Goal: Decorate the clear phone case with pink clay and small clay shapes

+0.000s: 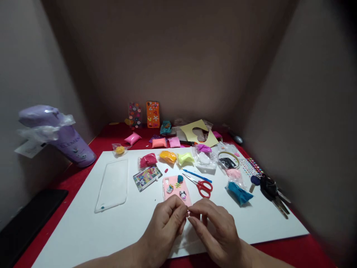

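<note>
One dark sliver sits pinched by the left hand, the grip of the right hand parted beside it.

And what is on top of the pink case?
On the pink case: a teal lump, a yellow piece, a black-and-white piece and a multicoloured piece. The left hand and right hand cover its lower end, so anything there is hidden.

Purple container: printed, clear plastic about its upper part, at left
Black slab: flat, nearer, at left
Orange case: upright at back, beside a dotted see-through case
Yellow card: cut-out centre, behind
Keys: bunched, far right
</note>
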Available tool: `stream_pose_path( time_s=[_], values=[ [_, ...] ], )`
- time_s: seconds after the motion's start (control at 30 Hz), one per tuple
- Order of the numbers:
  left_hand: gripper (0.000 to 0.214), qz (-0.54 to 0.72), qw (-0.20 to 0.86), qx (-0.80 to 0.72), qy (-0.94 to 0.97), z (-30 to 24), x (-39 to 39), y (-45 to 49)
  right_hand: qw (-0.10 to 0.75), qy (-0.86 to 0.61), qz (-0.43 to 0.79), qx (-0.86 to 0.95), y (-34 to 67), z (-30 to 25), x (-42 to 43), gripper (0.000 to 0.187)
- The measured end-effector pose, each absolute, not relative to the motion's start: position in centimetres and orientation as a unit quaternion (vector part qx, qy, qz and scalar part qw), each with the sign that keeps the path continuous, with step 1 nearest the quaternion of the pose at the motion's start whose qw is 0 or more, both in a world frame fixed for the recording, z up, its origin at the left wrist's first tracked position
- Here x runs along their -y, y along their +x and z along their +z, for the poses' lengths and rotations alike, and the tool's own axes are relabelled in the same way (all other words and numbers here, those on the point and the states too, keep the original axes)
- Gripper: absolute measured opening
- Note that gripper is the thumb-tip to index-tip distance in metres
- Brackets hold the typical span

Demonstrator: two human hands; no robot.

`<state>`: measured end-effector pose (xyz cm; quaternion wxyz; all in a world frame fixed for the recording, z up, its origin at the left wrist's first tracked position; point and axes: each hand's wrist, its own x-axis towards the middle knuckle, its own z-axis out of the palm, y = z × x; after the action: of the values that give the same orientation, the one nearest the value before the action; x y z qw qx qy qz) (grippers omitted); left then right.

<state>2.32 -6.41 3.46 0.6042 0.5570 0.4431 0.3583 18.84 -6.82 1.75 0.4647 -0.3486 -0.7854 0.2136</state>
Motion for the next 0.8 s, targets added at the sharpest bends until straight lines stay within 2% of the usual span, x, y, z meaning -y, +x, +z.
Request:
stream_pose_path(
  time_s=[0.8],
  values=[
    [0.032, 0.362, 0.626, -0.428, 0.542, 3.12, 6.3, 2.04, 0.465, -0.349, 0.195, 0.79, 19.04, 1.65, 6.74, 0.014]
  ],
)
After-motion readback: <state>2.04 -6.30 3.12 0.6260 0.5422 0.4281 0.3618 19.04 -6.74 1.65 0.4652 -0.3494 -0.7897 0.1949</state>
